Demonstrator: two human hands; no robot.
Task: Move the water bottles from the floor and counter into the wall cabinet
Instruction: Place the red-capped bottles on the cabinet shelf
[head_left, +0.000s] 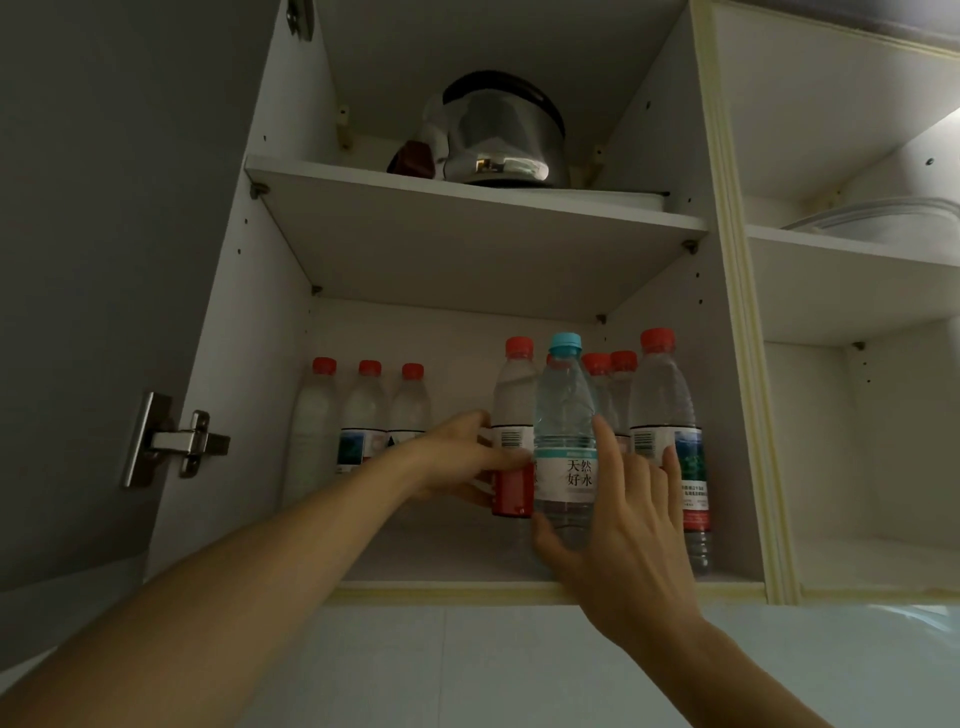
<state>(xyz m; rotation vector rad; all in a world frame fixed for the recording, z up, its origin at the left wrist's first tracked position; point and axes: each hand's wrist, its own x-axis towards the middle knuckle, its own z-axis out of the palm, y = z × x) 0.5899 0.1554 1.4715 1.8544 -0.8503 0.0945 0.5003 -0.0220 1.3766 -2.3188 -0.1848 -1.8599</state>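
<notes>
Inside the open wall cabinet (447, 590), several red-capped water bottles stand on the bottom shelf. Three stand at the back left (363, 415). A blue-capped bottle (565, 415) with a white and teal label stands near the front. My right hand (618, 535) wraps its lower part, thumb on the left, fingers on the right. My left hand (457, 462) grips a red-labelled bottle (513, 395) just left of the blue-capped one. A taller red-capped bottle (662, 405) stands at the right, with more behind.
A steel kettle (493, 140) sits on the upper shelf. The cabinet door (104, 260) hangs open at the left with its hinge (176, 441). A second compartment at the right holds a pale dish (883, 218). White wall tiles lie below the cabinet.
</notes>
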